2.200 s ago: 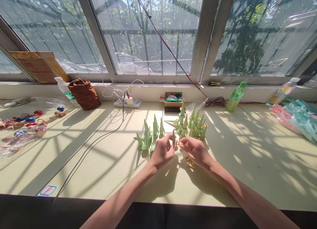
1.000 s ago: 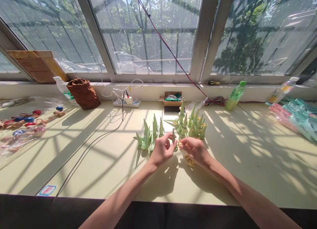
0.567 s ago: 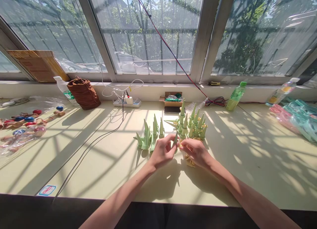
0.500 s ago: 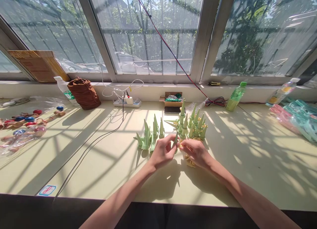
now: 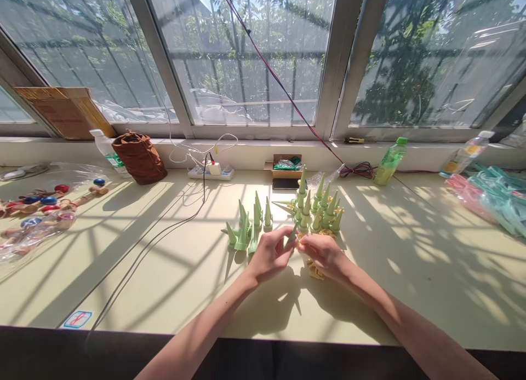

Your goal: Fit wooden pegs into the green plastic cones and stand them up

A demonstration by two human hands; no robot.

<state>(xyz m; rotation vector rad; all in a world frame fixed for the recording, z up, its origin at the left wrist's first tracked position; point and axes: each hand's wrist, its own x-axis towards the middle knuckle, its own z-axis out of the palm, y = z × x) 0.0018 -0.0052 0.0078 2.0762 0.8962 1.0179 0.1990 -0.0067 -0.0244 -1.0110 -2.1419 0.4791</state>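
Note:
My left hand (image 5: 269, 254) is closed around a pale green pointed cone (image 5: 292, 235), its tip leaning up and to the right. Against the cone's right side, my right hand (image 5: 324, 252) pinches with thumb and fingertips; a small yellowish piece seems to be there, but the fingers hide most of it. Several green cones (image 5: 243, 235) stand or lie to the left of my left hand. Behind my right hand is a denser group of green cones (image 5: 307, 207) with yellow bits at their bases. Small yellow pieces (image 5: 315, 270) lie under my right wrist.
Behind the cones sits a small open cardboard box (image 5: 287, 166). A power strip (image 5: 211, 173) trails a dark cable across the table (image 5: 164, 292). A brown pouch (image 5: 139, 156) and wooden toys (image 5: 49, 200) are left; a green bottle (image 5: 390, 161) and plastic-wrapped items (image 5: 499, 196) are right.
The cone in my left hand has tilted a little further to the right. Both hands stay close together in nearly the same place.

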